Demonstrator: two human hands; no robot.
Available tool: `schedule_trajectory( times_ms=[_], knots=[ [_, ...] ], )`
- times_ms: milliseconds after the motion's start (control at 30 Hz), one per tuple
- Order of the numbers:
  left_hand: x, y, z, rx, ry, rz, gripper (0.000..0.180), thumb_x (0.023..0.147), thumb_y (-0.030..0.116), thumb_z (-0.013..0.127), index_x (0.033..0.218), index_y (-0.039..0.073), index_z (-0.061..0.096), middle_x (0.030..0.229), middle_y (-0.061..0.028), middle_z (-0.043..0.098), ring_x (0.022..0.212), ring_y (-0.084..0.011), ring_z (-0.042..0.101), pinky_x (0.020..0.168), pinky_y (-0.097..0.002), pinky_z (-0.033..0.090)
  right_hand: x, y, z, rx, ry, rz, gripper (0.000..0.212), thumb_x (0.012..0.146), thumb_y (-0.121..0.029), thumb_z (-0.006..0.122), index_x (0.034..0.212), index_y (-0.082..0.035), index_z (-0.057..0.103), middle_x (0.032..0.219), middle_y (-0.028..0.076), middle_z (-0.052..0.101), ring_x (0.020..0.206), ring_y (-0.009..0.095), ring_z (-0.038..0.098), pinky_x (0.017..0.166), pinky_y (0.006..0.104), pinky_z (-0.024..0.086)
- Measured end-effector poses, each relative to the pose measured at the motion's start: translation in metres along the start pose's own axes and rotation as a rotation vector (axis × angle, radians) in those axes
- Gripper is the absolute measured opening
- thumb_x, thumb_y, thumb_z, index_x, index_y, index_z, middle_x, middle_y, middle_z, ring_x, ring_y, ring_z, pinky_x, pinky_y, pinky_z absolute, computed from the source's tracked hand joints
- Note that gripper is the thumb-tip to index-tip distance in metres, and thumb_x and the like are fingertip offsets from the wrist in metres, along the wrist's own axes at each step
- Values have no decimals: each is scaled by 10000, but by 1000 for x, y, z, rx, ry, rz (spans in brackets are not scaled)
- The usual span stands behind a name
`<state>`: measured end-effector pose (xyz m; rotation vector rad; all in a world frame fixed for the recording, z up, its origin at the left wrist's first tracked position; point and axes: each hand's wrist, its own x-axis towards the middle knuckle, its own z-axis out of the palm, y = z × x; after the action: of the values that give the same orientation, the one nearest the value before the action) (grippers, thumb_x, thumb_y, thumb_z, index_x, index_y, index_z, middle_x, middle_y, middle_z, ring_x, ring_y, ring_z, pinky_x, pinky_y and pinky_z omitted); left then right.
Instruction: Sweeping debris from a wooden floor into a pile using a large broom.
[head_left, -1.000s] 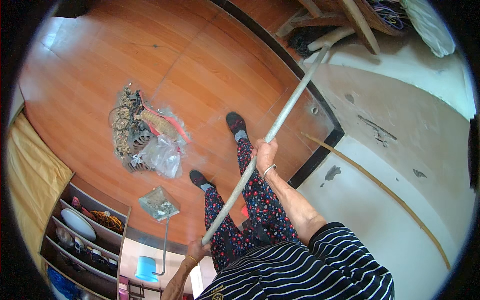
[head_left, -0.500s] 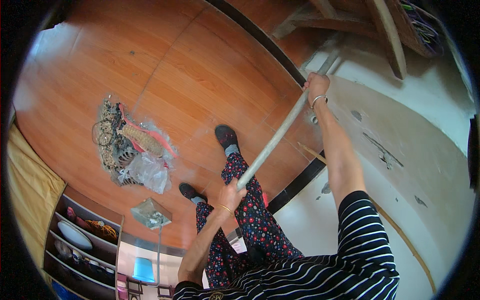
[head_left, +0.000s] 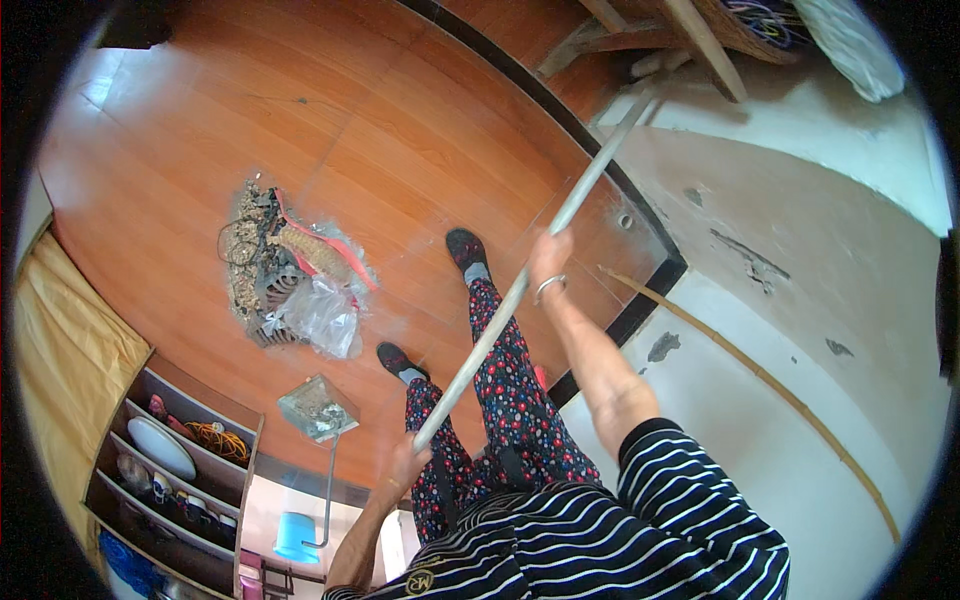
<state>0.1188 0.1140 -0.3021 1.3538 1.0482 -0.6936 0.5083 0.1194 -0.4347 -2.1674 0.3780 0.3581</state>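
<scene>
A long pale pole (head_left: 590,185) runs slantwise from my body toward the far right. My left hand (head_left: 405,462) is closed round its near end, low in front of my left thigh. Farther up, my right hand (head_left: 550,255) is wrapped round the middle of the pole. The far end reaches to the foot of the wooden furniture (head_left: 700,45), where I cannot make out its tip. On the floor to the left lies a heap of debris (head_left: 250,265) with a clear plastic bag (head_left: 325,312) and a red strip in it. A long-handled metal dustpan (head_left: 318,408) stands nearer me.
A bamboo stick (head_left: 770,380) leans along the white wall (head_left: 830,240) at right. Open shelves (head_left: 205,480) with a white plate and orange cord stand at lower left, beside a yellow curtain (head_left: 80,340). A blue bucket (head_left: 296,535) is behind the dustpan. Dark skirting edges the wooden floor (head_left: 400,130).
Both hands have drawn back toward my body and to the left, my right hand leaving the wall side. The pole shifts with them. The view has turned slightly.
</scene>
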Motion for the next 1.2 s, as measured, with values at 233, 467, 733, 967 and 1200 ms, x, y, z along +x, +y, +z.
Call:
schedule_trajectory(
  times_ms=[233, 467, 733, 967, 1200],
  knots=[
    [-137, -81, 8, 112, -59, -40, 301, 711, 192, 567, 931, -10, 537, 712, -243, 579, 677, -373, 599, 607, -410, 457, -152, 3, -46, -84, -190, 275, 108, 728, 4, 435, 808, -19, 365, 546, 50, 422, 331, 134, 417, 266, 293, 335],
    [-140, -82, 17, 109, -26, -109, 291, 699, 205, 593, 891, -5, 533, 742, -238, 585, 704, -360, 602, 604, -395, 461, -141, 3, -42, 2, -235, 248, 108, 708, 17, 409, 799, -2, 353, 537, 42, 408, 325, 129, 405, 264, 288, 327],
    [-4, -14, 22, -60, 24, -50, 234, 757, 196, 577, 858, -4, 510, 677, -250, 565, 685, -401, 581, 583, -430, 456, -4, 14, -9, -47, -67, 20, 61, 753, -14, 375, 705, -52, 373, 470, 32, 393, 321, 136, 395, 264, 290, 334],
    [83, 95, 21, 48, -12, 43, 241, 765, 207, 576, 855, -11, 528, 679, -248, 573, 657, -400, 581, 593, -456, 453, 113, -45, 4, -24, -136, 34, 63, 701, -3, 470, 672, 18, 419, 506, 70, 440, 367, 168, 445, 318, 304, 356],
    [40, 98, 20, 77, -16, 21, 277, 786, 245, 539, 838, -27, 531, 678, -255, 577, 680, -407, 586, 606, -455, 456, 99, -38, -11, -66, -125, 29, 88, 709, -12, 484, 653, 34, 434, 503, 82, 463, 384, 178, 471, 335, 323, 378]
  ],
)
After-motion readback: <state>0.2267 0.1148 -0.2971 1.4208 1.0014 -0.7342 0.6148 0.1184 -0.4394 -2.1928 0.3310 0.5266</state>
